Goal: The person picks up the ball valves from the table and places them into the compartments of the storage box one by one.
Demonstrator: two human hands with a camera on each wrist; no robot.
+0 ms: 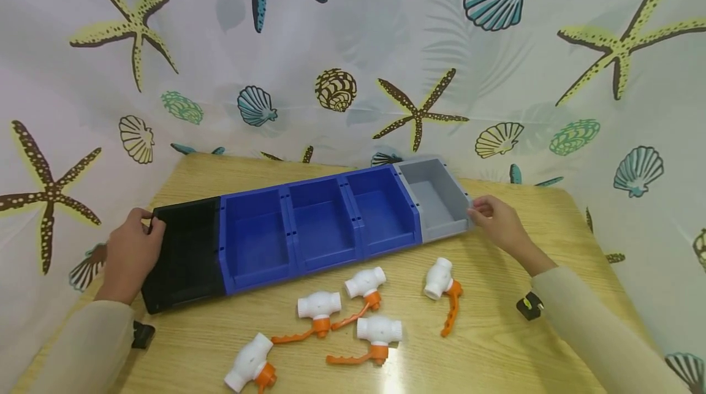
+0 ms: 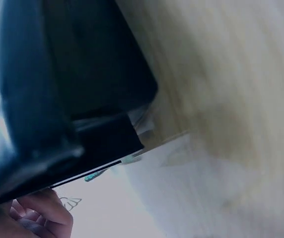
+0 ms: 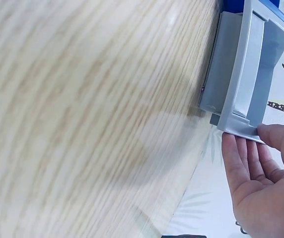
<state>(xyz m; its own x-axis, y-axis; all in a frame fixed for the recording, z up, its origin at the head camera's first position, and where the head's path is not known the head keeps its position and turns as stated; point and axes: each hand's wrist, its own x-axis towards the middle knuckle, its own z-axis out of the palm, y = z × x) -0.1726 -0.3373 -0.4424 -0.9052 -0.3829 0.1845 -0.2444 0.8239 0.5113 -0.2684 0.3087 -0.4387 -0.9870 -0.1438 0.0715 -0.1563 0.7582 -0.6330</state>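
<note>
A row of joined bins lies slantwise across the table: a black bin on the left, three blue bins in the middle and a grey bin on the right. My left hand grips the outer side wall of the black bin near its back corner. At the opposite end, my right hand pinches the grey bin's outer wall. The right wrist view shows the thumb on the inside of that wall and the fingers outside. All the bins hold nothing.
Several white ball valves with orange handles lie loose on the wooden table in front of the bins. One valve sits apart, below the grey bin. A curtain printed with shells and starfish hangs behind and at both sides.
</note>
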